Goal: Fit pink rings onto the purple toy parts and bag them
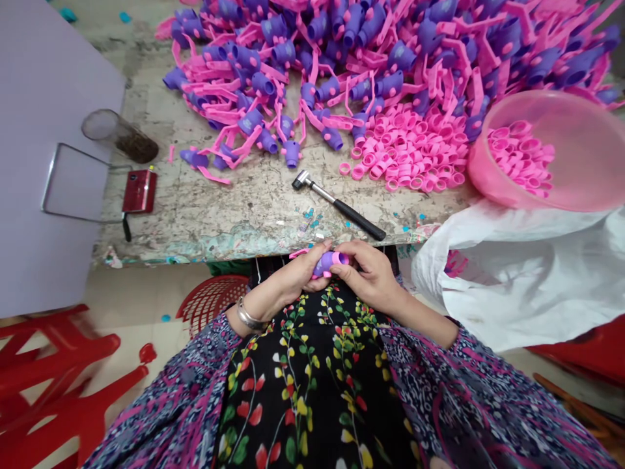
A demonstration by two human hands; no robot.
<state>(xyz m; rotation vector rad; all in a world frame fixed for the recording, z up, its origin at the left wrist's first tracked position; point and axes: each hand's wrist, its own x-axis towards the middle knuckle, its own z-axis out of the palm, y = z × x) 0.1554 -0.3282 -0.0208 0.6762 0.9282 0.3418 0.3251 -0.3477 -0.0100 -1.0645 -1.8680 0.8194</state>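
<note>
My left hand (295, 275) is closed around a purple plastic part (323, 265) with pink arms, just off the table's front edge above my lap. Its round end points to the right. A pink ring (340, 259) sits at that end, and the thumb and fingers of my right hand (372, 276) pinch it. Whether the ring is fully seated I cannot tell. Just beyond my hands a hammer (346, 210) with a black handle lies on the table. Farther back is a big heap of similar purple and pink parts (254, 120), beside a pile of loose pink rings (415, 146).
A pink translucent bowl (576, 156) holding more rings stands on the right. Below it hangs an open white sack (527, 293). On the table's left lie a glass jar (100, 124) and a small red device (139, 191). Red stools (58, 371) and a red basket (209, 299) are below.
</note>
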